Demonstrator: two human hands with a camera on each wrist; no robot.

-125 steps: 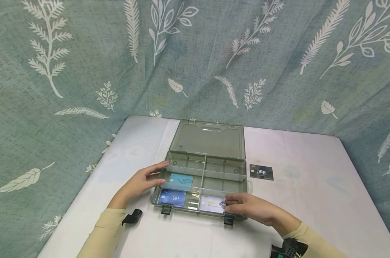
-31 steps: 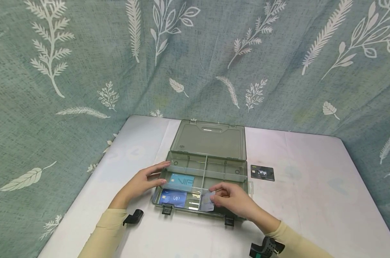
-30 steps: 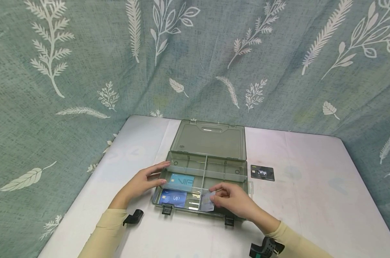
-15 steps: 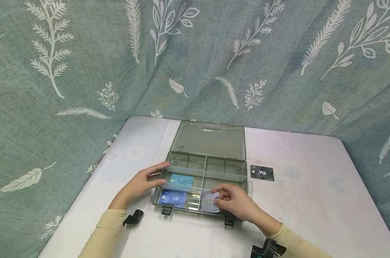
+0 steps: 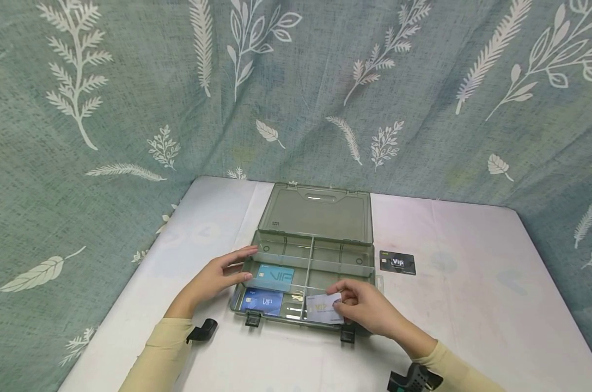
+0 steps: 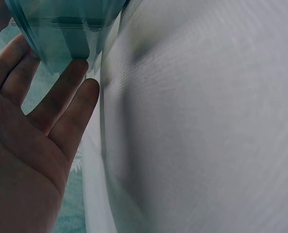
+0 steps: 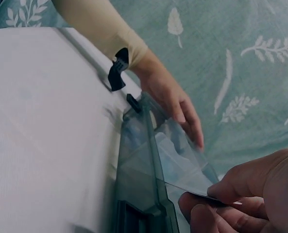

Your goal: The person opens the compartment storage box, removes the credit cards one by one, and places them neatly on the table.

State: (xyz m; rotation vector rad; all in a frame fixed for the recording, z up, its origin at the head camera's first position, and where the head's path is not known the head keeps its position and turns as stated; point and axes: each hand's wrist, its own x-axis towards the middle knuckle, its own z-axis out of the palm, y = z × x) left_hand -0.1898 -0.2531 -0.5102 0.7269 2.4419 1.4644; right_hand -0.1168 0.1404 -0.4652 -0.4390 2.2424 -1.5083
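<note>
My right hand [image 5: 371, 307] pinches the right end of a white VIP card [image 5: 320, 309] between thumb and fingers. The card is at the front right compartment of a clear grey-green divided plastic box [image 5: 342, 280], its left end near the middle divider. In the right wrist view the card [image 7: 190, 190] shows nearly edge-on, close by the box's front wall [image 7: 156, 160]. My left hand [image 5: 221, 275] rests against the box's left side, fingers extended; the left wrist view shows those fingertips at the box wall [image 6: 68, 29]. A blue VIP card [image 5: 263, 301] and a teal VIP card [image 5: 274, 276] lie in left compartments.
The box lid [image 5: 320, 215] lies folded back behind the box. A black VIP card [image 5: 397, 262] lies on the white tabletop [image 5: 472, 294] to its right. Two dark latches [image 5: 347, 333] hang at the front edge. A patterned curtain [image 5: 296, 109] surrounds the table.
The white card, earlier lying in the front right compartment, was pinched and tilted near the divider. Since then my right hand has drawn rightward, and more of its face shows. My left hand stays put.
</note>
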